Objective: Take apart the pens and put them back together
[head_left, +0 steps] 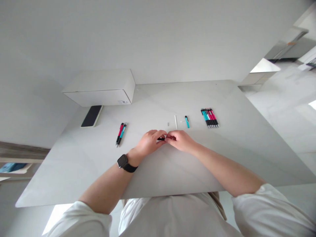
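My left hand [152,141], with a dark watch at its wrist, is closed around a short black pen part [161,139]. Fingertips of my right hand [179,139] pinch at the right end of that part, and the two hands touch; the exact contact is hidden by the fingers. Just beyond them lie a thin white pen refill [176,121], a teal pen barrel [187,121] with a black clip, and tiny metal pieces [168,124]. A small clear piece [182,121] is between refill and barrel.
A red pen [119,134] and a teal pen [122,135] lie side by side on the left. Several teal and red pens [210,118] form a row at right. A phone [92,116] rests before a white box [103,92] on the white table [153,177].
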The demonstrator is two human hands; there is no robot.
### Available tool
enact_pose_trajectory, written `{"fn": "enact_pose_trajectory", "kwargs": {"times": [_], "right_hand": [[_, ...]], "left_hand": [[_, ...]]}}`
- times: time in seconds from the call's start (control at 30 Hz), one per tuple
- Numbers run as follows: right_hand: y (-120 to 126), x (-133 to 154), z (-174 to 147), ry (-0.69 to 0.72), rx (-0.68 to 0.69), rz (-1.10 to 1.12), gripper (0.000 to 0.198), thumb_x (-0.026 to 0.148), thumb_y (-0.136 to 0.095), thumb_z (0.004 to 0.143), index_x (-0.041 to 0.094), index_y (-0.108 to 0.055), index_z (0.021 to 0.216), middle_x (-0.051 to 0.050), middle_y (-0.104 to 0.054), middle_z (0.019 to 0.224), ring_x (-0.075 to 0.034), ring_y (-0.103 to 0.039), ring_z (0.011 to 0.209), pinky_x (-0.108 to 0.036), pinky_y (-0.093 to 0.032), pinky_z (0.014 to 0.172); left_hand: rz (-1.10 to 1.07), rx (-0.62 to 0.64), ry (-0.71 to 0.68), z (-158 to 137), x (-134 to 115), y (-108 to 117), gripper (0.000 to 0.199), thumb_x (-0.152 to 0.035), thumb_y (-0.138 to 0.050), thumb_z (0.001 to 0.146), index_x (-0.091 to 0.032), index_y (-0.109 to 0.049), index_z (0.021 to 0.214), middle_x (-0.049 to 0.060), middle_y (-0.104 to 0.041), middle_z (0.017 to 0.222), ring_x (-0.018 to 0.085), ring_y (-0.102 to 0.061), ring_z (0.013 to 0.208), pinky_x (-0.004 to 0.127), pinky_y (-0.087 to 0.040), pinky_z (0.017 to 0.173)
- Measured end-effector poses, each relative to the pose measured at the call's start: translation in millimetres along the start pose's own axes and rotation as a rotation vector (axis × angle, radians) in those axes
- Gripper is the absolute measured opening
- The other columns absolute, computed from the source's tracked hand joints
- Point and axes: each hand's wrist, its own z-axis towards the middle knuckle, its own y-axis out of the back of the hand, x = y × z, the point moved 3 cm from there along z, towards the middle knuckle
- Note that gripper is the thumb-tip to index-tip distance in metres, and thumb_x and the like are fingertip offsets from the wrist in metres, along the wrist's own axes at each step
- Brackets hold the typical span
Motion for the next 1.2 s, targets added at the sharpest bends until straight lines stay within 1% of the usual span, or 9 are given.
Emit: {"fn": "enact_pose_trajectory", "kwargs": {"times": [0.1,0.17,0.27,0.43,0.6,0.7,1.0,1.2], "right_hand": [[3.4,-5.9,-0.8,-0.016,-0.047,0.046,0.024,0.045,-0.063,0.094,0.023,-0.073,0.089,0.001,-0.069,0.077,-0.014,-0.058,0.067,-0.027,-0.037,0.062],[8.9,-12.2,-2.2,-0.044,-0.063,0.071,0.029,0.048,-0.061,0.095,0.023,-0.072,0.09,0.002,-0.066,0.072,-0.014,-0.056,0.065,-0.026,-0.037,0.06],[15.8,-21.2,-3.0,-0.072,-0.059,0.098,0.033,0.053,-0.059,0.095,0.022,-0.072,0.091,0.002,-0.062,0.068,-0.015,-0.055,0.063,-0.026,-0.037,0.059],[16.6,-28.8,-0.2,-0.088,-0.05,0.125,0.037,0.056,-0.057,0.096,0.022,-0.072,0.092,0.001,-0.066,0.073,-0.015,-0.055,0.063,-0.026,-0.038,0.059],[12.2,-28.1,0.1,-0.089,-0.034,0.132,0.039,0.056,-0.054,0.097,0.022,-0.072,0.094,0.001,-0.067,0.075,-0.014,-0.052,0.06,-0.025,-0.035,0.056],[12.6,-25.4,-1.2,-0.091,-0.032,0.136,0.041,0.057,-0.051,0.099,0.022,-0.072,0.092,0.001,-0.067,0.075,-0.014,-0.052,0.059,-0.025,-0.035,0.056],[14.4,-21.1,-2.3,-0.048,-0.094,0.105,0.039,0.055,-0.051,0.101,0.022,-0.07,0.092,0.001,-0.068,0.077,-0.014,-0.055,0.063,-0.025,-0.036,0.059],[12.9,-18.6,-2.8,-0.012,-0.125,0.015,0.036,0.053,-0.054,0.1,0.023,-0.07,0.09,0.0,-0.07,0.078,-0.016,-0.059,0.068,-0.027,-0.04,0.065]], "left_hand": [[0.005,-0.033,0.034,0.1,3.0,4.8,0.03,-0.036,-0.072,0.093,-0.027,-0.065,0.122,0.004,-0.075,0.104,0.021,-0.071,0.094,0.035,-0.054,0.088],[0.02,-0.054,0.051,0.5,5.5,9.2,0.026,-0.037,-0.07,0.095,-0.026,-0.066,0.118,0.004,-0.075,0.104,0.021,-0.071,0.094,0.035,-0.054,0.088],[0.021,-0.06,0.06,1.2,8.2,14.2,0.016,-0.035,-0.063,0.099,-0.025,-0.069,0.111,0.004,-0.075,0.103,0.02,-0.07,0.093,0.034,-0.054,0.085],[-0.005,-0.045,0.04,2.0,7.6,16.5,0.018,-0.034,-0.058,0.102,-0.025,-0.071,0.109,0.006,-0.075,0.103,0.021,-0.069,0.093,0.034,-0.054,0.084],[-0.019,-0.044,0.023,2.6,6.4,16.7,0.017,-0.033,-0.06,0.1,-0.025,-0.071,0.11,0.006,-0.075,0.102,0.021,-0.07,0.092,0.033,-0.053,0.084],[-0.02,-0.041,0.009,2.8,5.7,16.8,0.017,-0.032,-0.059,0.101,-0.025,-0.072,0.109,0.006,-0.075,0.101,0.021,-0.07,0.092,0.034,-0.053,0.084],[0.02,-0.008,-0.006,3.2,4.4,15.5,0.023,-0.034,-0.053,0.104,-0.025,-0.073,0.109,0.007,-0.077,0.101,0.022,-0.068,0.091,0.035,-0.052,0.083],[0.038,0.015,0.004,2.9,5.7,14.0,0.025,-0.032,-0.05,0.105,-0.025,-0.074,0.103,0.006,-0.075,0.089,0.022,-0.067,0.086,0.034,-0.05,0.079]]}}
